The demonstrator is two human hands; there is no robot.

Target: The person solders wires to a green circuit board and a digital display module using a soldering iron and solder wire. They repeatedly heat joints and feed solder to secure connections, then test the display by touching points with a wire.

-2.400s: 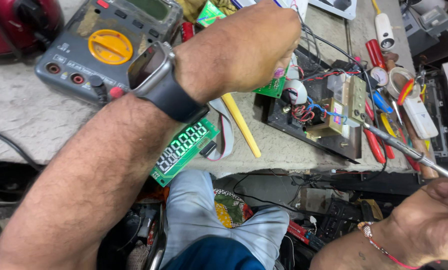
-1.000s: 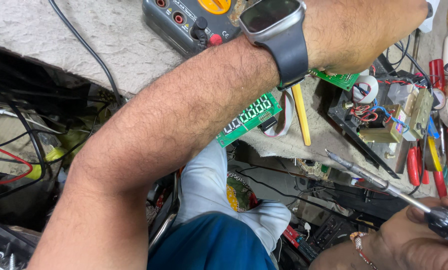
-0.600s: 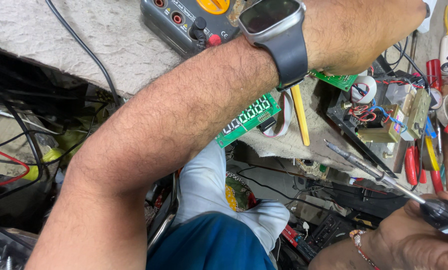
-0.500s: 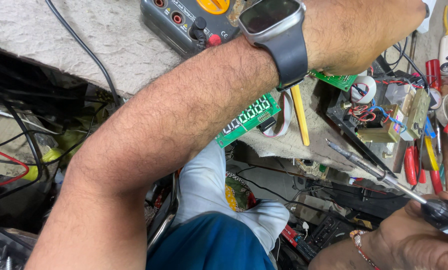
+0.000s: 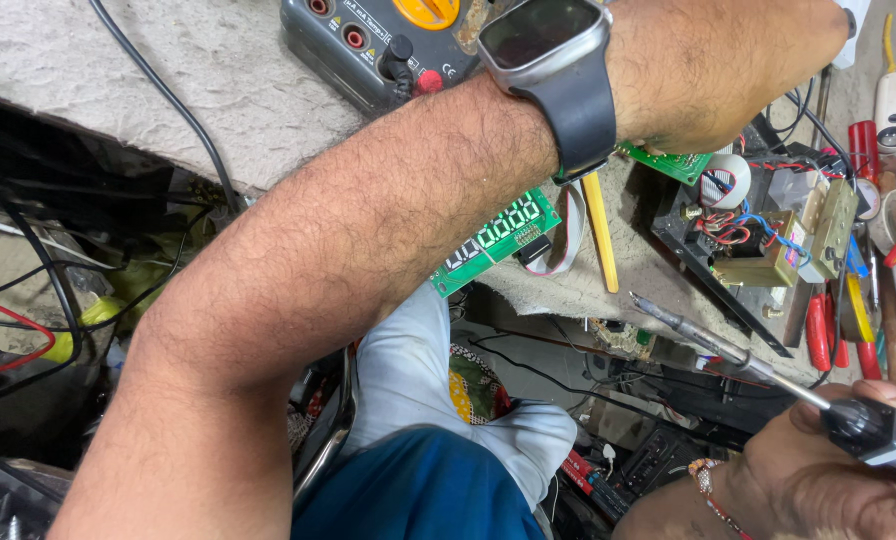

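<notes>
My left arm stretches across the bench, a dark smartwatch [image 5: 548, 50] on its wrist. My left hand [image 5: 728, 70] lies knuckles up over a small green circuit board [image 5: 668, 162]; its fingers are hidden. My right hand [image 5: 818, 485], at the bottom right with a beaded bracelet, grips the black handle of a soldering iron [image 5: 728, 350]. The iron's metal tip points up and left, ending just off the bench's front edge, below a black chassis with a transformer and coloured wires [image 5: 758, 245].
A green display board [image 5: 498, 235] with lit digits hangs over the bench edge beside a yellow stick [image 5: 600, 230]. A grey multimeter [image 5: 368, 40] sits at the top. Red-handled tools [image 5: 818, 330] crowd the right. Cables and parts fill the space below the bench.
Since 2.4 s ago my view has swung left and down, so the bench sits higher in frame. Over the last second the iron's tip has crept slightly left; my left arm stays put.
</notes>
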